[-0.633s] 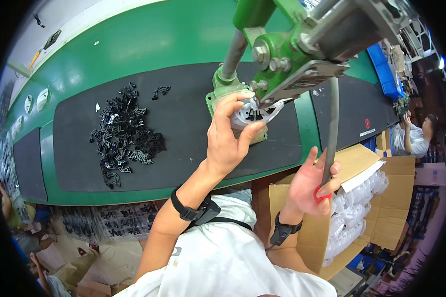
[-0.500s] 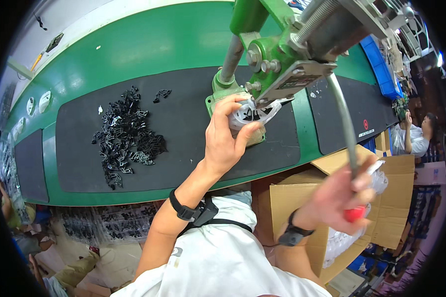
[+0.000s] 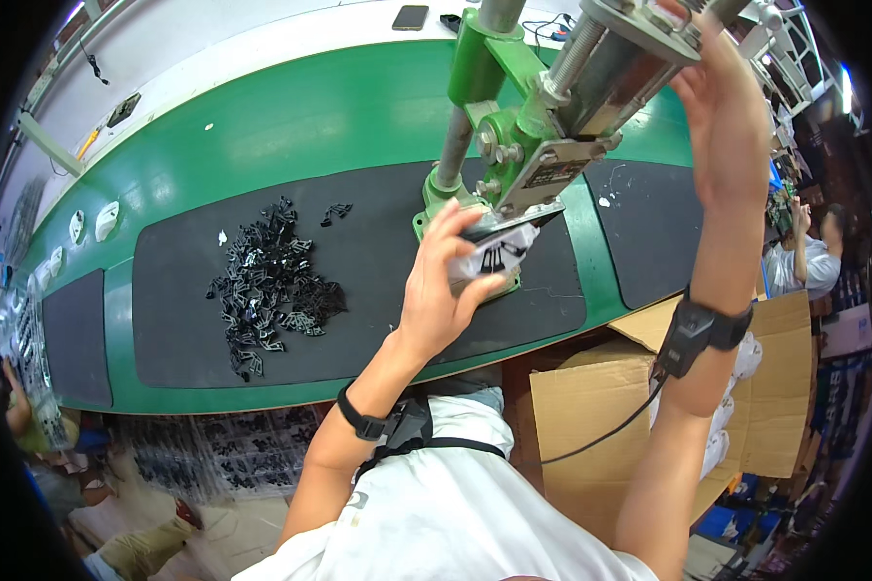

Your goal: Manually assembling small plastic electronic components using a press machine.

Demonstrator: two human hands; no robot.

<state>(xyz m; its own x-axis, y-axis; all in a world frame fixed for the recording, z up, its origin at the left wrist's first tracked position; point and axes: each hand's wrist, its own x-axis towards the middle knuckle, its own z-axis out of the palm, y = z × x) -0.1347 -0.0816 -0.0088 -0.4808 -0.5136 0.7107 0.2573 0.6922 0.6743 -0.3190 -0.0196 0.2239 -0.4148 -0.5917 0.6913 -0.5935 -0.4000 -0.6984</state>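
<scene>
My left hand [image 3: 438, 286] holds a clear-white plastic part [image 3: 499, 254] between thumb and fingers on the base of a green hand press [image 3: 504, 136]. Black pieces show in this part, and the press head hangs just above it. My right hand [image 3: 712, 82] is raised beside the top of the press, closed around its lever; the upper frame edge and blur hide the fingertips and the lever's knob. Left of the press lies a pile of small black plastic clips [image 3: 271, 290] on a dark mat [image 3: 378, 232], with a few loose clips [image 3: 336, 213] apart from it.
An open cardboard box [image 3: 591, 407] holding plastic-wrapped things stands below the table's right edge. White parts [image 3: 107, 221] lie at the table's far left. A phone [image 3: 410, 17] rests on the back ledge. Another person [image 3: 809, 257] sits at the right.
My right hand has swung the lever up and away from low over the box to the press top. The left hand stays at the press, and the plastic part looks tilted now.
</scene>
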